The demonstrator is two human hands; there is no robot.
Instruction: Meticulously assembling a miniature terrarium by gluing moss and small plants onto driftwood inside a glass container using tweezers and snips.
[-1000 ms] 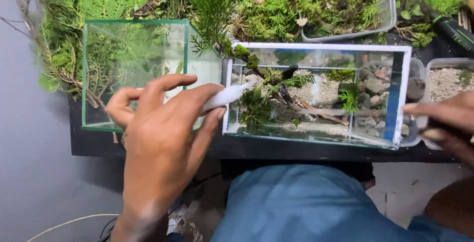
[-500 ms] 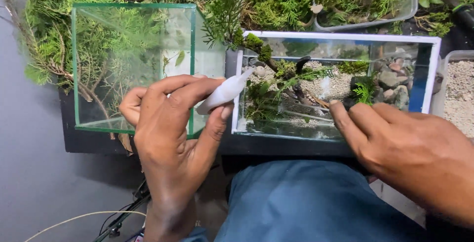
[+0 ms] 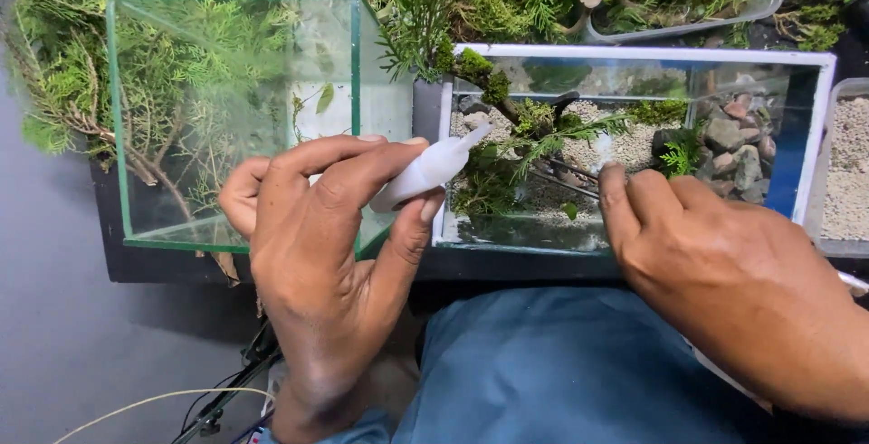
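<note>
Right hand [image 3: 733, 263] has moved left to planted glass tank [image 3: 634, 150], pinching thin tweezers [image 3: 557, 177]; left hand [image 3: 326, 227] grips white squeeze bottle [image 3: 430, 171], nozzle over tank.

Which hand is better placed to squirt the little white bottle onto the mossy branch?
Probably the left hand: it grips the white squeeze bottle, whose nozzle points at the mossy branch in the planted tank. The right hand is busy holding thin tweezers.
</note>
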